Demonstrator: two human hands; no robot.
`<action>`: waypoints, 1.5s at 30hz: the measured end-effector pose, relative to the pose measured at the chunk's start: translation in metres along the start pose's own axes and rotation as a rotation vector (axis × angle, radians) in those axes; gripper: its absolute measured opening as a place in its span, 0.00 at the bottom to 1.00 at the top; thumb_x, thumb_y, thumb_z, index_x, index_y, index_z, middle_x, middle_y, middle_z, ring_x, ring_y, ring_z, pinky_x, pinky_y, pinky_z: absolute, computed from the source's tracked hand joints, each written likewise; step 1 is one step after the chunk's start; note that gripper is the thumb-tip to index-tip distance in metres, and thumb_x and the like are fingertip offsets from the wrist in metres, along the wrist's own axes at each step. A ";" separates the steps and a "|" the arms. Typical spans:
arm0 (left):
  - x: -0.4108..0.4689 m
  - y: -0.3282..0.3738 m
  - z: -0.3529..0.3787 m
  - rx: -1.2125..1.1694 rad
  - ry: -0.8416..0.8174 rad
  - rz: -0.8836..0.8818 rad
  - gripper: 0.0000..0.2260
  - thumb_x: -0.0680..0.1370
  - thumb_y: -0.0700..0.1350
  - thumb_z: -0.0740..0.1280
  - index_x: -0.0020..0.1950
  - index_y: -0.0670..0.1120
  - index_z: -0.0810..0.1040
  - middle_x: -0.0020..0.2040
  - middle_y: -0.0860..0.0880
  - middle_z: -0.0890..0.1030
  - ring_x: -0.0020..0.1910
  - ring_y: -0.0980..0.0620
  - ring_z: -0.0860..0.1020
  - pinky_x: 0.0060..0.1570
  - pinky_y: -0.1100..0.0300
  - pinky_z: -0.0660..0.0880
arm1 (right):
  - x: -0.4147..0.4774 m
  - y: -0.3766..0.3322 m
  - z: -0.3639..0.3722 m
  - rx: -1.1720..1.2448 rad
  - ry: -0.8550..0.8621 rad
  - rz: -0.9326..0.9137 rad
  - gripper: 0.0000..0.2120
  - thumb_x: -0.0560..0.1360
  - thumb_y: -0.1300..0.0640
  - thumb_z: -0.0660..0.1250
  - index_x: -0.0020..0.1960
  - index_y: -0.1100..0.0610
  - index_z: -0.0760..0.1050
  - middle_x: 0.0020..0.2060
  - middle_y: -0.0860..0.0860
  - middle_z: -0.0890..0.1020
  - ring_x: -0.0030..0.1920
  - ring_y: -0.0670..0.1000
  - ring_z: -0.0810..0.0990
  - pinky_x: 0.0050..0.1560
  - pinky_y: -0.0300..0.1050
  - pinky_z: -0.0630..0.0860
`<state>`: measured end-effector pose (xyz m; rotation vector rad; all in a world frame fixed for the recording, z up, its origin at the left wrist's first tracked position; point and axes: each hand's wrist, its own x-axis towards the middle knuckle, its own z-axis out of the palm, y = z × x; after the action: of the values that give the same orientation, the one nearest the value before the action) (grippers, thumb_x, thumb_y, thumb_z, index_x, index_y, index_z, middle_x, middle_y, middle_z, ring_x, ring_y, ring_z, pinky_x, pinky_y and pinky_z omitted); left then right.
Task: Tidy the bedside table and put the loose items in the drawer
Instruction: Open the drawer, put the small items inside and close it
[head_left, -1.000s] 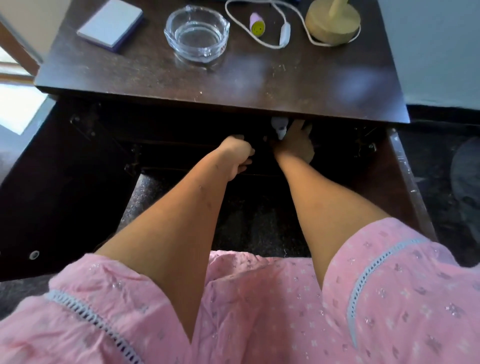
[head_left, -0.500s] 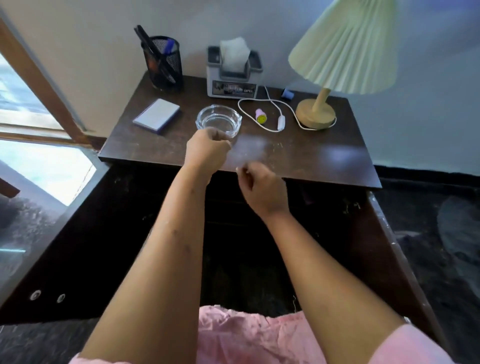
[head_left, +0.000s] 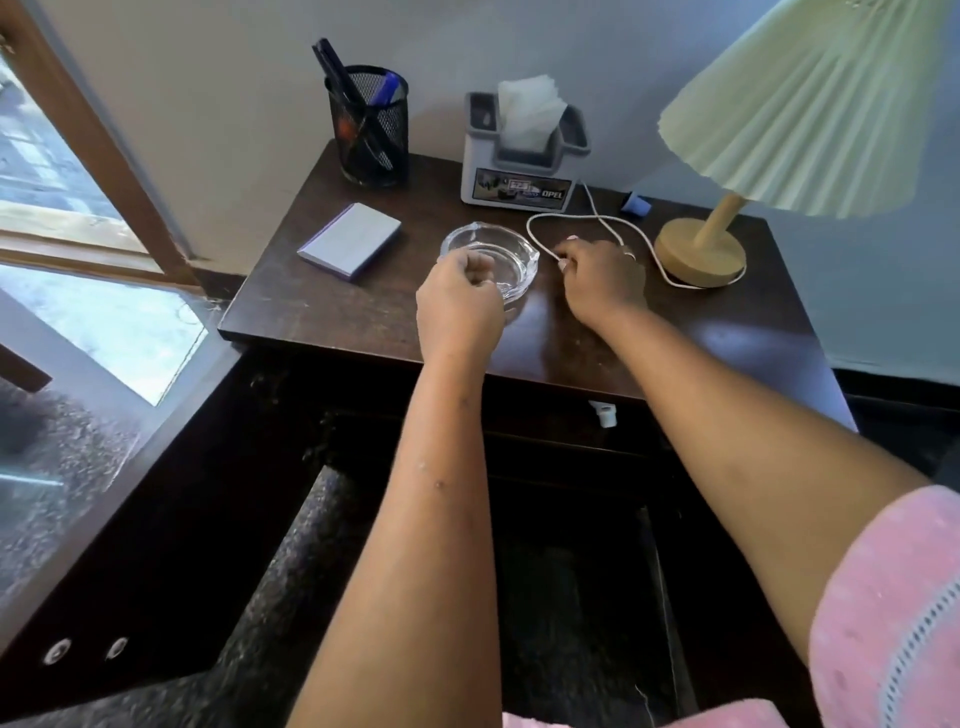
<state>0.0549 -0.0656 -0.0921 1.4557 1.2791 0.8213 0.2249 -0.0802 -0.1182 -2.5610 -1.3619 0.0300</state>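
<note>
My left hand hovers as a curled fist at the near rim of the glass ashtray, and I see nothing in it. My right hand is curled down over the white lamp cord, right where a small pink item lies. Only a pink tip of that item shows at my fingertips. Further left, a grey notepad lies on the dark bedside table. Below the tabletop the drawer stands pulled out, its inside dark, with a small white piece at its back edge.
Along the wall stand a mesh pen cup, a tissue holder and a pleated lamp. Beside the lamp base lies a small blue item. A window frame borders the left side.
Both hands came up out of the drawer to the tabletop. The left stays fisted at the ashtray, and the right has reached forward over the cord and the pink item.
</note>
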 end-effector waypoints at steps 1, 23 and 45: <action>0.002 -0.002 0.000 -0.052 0.010 -0.029 0.11 0.73 0.37 0.61 0.46 0.52 0.78 0.45 0.54 0.80 0.51 0.50 0.81 0.54 0.52 0.79 | 0.001 -0.001 0.001 0.069 0.045 0.003 0.15 0.79 0.56 0.57 0.60 0.50 0.77 0.58 0.58 0.79 0.59 0.61 0.76 0.59 0.50 0.71; 0.003 0.007 0.020 -0.618 -0.158 -0.187 0.07 0.75 0.37 0.69 0.53 0.40 0.78 0.43 0.48 0.79 0.42 0.54 0.79 0.39 0.68 0.79 | 0.041 0.041 -0.027 0.305 0.162 0.020 0.16 0.73 0.65 0.65 0.61 0.62 0.76 0.54 0.57 0.81 0.56 0.55 0.79 0.57 0.43 0.73; -0.050 0.026 0.018 -0.242 -0.554 -0.046 0.06 0.74 0.37 0.70 0.50 0.43 0.79 0.41 0.47 0.81 0.32 0.61 0.79 0.33 0.73 0.72 | -0.006 0.010 -0.054 0.569 0.180 -0.093 0.10 0.76 0.55 0.64 0.56 0.56 0.70 0.43 0.54 0.79 0.37 0.49 0.77 0.43 0.42 0.73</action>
<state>0.0683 -0.1168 -0.0668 1.3265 0.7627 0.4712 0.2361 -0.1014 -0.0686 -1.9783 -1.1916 0.1446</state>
